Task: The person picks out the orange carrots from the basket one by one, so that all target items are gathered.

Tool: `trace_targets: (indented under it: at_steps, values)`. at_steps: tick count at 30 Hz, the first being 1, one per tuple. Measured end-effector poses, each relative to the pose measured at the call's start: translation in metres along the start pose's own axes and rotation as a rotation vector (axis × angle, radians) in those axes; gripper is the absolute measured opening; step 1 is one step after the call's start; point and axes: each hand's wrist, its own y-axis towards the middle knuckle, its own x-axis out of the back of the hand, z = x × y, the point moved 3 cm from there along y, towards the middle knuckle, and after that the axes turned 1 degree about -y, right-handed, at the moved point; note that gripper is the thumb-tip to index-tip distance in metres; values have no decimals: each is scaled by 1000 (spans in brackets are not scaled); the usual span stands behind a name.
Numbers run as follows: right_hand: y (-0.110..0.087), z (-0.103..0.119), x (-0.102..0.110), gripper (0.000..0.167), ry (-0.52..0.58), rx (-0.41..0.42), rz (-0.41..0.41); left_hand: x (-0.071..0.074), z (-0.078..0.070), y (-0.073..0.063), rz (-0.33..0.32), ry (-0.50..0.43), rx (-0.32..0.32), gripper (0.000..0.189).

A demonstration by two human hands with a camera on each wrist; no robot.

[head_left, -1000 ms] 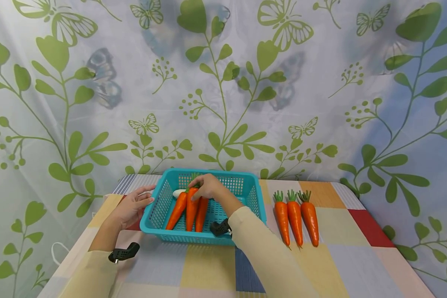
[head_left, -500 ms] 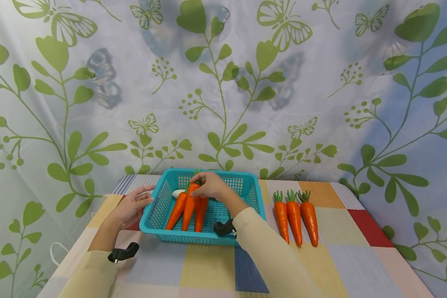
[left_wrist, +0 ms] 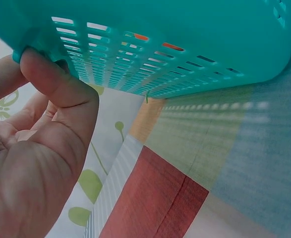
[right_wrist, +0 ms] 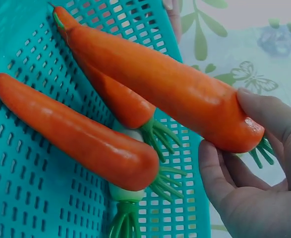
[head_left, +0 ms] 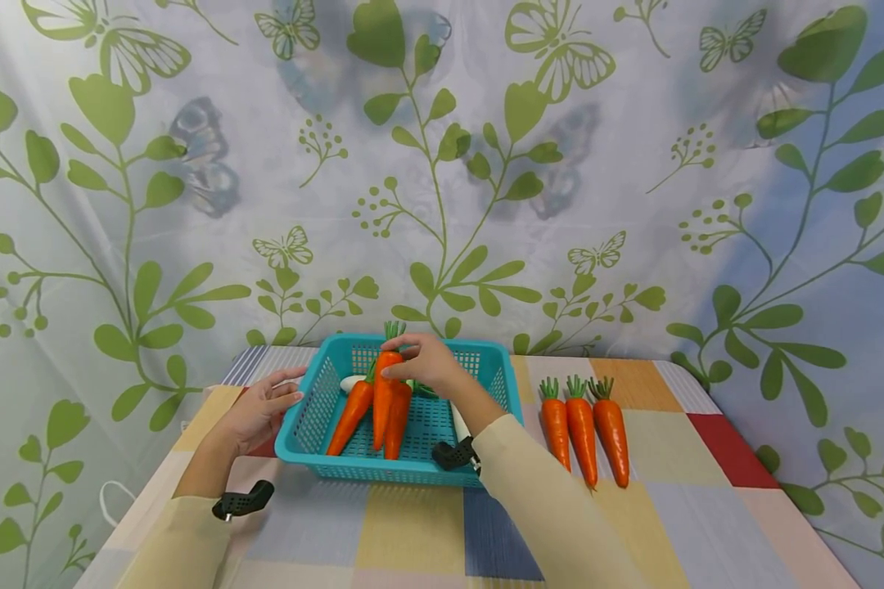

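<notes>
In the head view my right hand (head_left: 430, 364) grips an orange carrot (head_left: 385, 401) near its green top, above a turquoise basket (head_left: 405, 473). The right wrist view shows thumb and fingers pinching this carrot (right_wrist: 165, 82) at its thick end. Beneath it lie two more carrots, one to the left (head_left: 351, 415) and one to the right (head_left: 397, 421). White radishes also lie inside, partly hidden; one end (head_left: 349, 383) shows at the left and another radish (head_left: 459, 421) lies by my right wrist. My left hand (left_wrist: 51, 114) holds the basket's left rim between thumb and fingers.
Three carrots (head_left: 582, 429) lie side by side on the checked tablecloth (head_left: 678, 450), right of the basket. Behind the table hangs a curtain (head_left: 442, 204) printed with leaves and butterflies. A white cord (head_left: 110, 499) loops by the table's left edge.
The gripped carrot has risen out of the basket's middle and moved slightly right, its top now above the back rim. My left hand has stayed at the left rim.
</notes>
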Motion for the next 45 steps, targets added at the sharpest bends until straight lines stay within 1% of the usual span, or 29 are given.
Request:
trace_targets:
  at_steps: [6,11,14,19,23,29,36,45]
  values:
    - [-9,4,5,45,141,5,35,2,1,-1,-20,28,8,61]
    - [-15,5,9,44,289,-40,57,2,2,-2,-21,21,9,62]
    - [-18,5,13,44,345,-54,49,2,1,-2,-23,16,7,61]
    - [-24,2,21,44,388,-40,18,2,1,-3,-33,16,5,59]
    - [-29,-4,29,45,408,-45,-10,1,1,-2,-28,15,3,60]
    - [-40,-11,41,51,461,-47,-40,1,1,-2,-25,17,2,62]
    - [-54,-15,57,52,490,-51,-73,0,0,-2,-33,40,4,62]
    - [-74,-19,76,52,507,-57,-107,0,1,-1,-44,44,7,62]
